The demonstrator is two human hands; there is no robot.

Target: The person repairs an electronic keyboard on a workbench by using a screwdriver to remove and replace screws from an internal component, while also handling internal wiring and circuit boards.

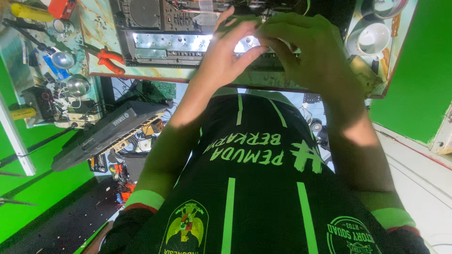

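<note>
Both hands meet over the opened chassis [188, 44] on the table [101, 28]: left hand [226, 54] and right hand [301, 49] pinch one small part, hidden between fingertips, above its right end, equally near.

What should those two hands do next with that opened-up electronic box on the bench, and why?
Probably keep both hands steady and ease the small part free gently. The left hand and right hand meet fingertip to fingertip over the opened device, whose bare metal chassis shows beneath them. What they pinch is hidden, so a slow pull seems safer than a tug. The red-handled pliers lie beside it if grip fails.
</note>
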